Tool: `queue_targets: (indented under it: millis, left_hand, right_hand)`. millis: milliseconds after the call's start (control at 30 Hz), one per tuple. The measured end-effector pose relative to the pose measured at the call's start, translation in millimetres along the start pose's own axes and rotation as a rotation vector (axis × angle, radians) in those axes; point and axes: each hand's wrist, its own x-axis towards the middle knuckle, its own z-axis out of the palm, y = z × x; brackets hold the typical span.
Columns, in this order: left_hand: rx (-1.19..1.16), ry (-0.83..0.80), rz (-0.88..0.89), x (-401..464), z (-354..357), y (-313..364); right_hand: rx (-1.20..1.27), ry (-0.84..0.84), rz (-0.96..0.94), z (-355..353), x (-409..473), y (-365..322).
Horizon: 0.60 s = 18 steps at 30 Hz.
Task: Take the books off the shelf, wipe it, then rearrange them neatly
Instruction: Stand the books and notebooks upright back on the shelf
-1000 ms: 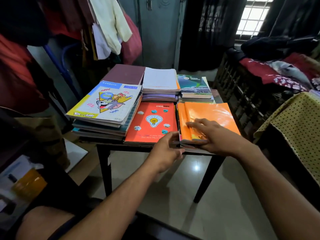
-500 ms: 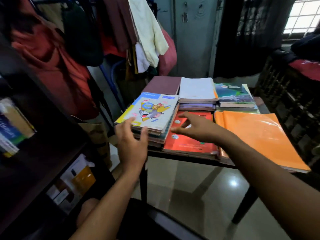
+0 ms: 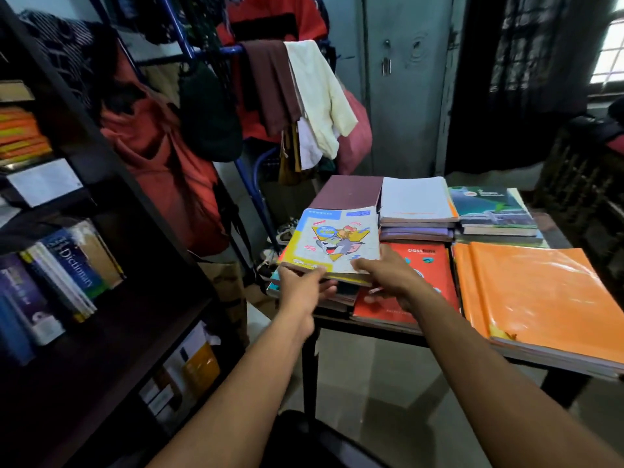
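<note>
Stacks of books lie on a small dark table (image 3: 553,228). A cartoon-cover notebook (image 3: 337,239) tops the near-left pile and is tilted up at its near edge. My left hand (image 3: 304,290) grips its near-left corner with the thumb on top. At the near-right edge my right hand (image 3: 388,275) holds the same notebook, fingers curled under it. A red notebook (image 3: 429,265) and a large orange book (image 3: 540,295) lie to the right. The dark bookshelf (image 3: 111,319) stands at the left, with a dictionary (image 3: 72,265) leaning on one shelf.
Behind the near piles are a maroon book (image 3: 347,190), a white-topped stack (image 3: 417,197) and a green-cover stack (image 3: 489,206). Clothes hang on a blue rack (image 3: 304,96) beyond the table. Shoes (image 3: 280,231) sit on the floor. A grey cupboard (image 3: 401,79) stands behind.
Both hands left the orange book, moved left to the cartoon-cover pile and took hold of the top notebook, lifting its near edge. The view swung left toward the shelf.
</note>
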Motion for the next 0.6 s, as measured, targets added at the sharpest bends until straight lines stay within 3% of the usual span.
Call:
queue_targets:
  millis: [133,233,333,500,600]
  left_hand:
    - [-0.081,-0.106,-0.058,-31.1,32.1,-14.5]
    - [-0.129,-0.237,-0.128,-58.0,50.1,-35.2]
    - [-0.141,-0.344,-0.197,-75.3,64.6,-46.8]
    - [0.081,-0.471,-0.303,-76.4,62.8,-39.3]
    - [0.358,-0.565,-0.397,-71.7,46.6,-30.8]
  right_hand:
    - [-0.092,0.026,0.010,-48.2,1.4,-15.8]
    - [-0.371,0.072,-0.003,-98.2,1.0,-27.6]
    - [-0.700,0.107,0.103,-131.0,-10.5,-35.9]
    - [-0.754,0.084,0.256,-152.3,-18.0,-35.8]
    - [-0.848,0.033,0.359,-156.6,-16.5,-23.7]
